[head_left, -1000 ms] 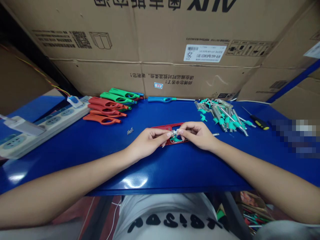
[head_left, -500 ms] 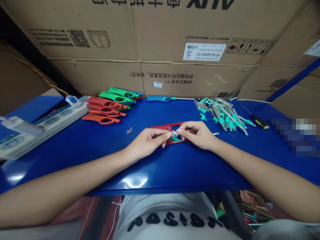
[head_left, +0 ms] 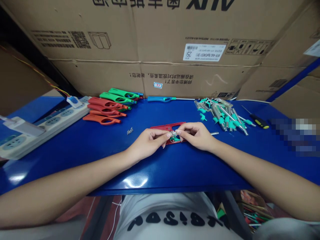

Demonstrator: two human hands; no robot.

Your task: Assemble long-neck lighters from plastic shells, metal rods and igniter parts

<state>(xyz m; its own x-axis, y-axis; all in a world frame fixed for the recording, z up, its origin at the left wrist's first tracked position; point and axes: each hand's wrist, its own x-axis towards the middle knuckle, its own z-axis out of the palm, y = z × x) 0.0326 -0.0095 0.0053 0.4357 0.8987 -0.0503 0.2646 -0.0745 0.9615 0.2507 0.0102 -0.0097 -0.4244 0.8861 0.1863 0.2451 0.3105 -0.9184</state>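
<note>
red shell (head_left: 163, 127) | elongated | green piece (head_left: 175, 140) inside | small pale part (head_left: 174, 133) pinched

On the worktop (head_left: 165, 166), the casing (head_left: 163, 127) lies between the handles (head_left: 106, 103) at left and the screwdriver (head_left: 260, 122) at right; the carton (head_left: 160, 40) stands behind.

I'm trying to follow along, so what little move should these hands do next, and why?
Maybe gently lower the small pale piece into the red casing. The left hand and right hand pinch it from its two sides, over the casing, where a green part shows. Fingertips partly hide the piece, so I can't tell exactly where it fits.
</note>
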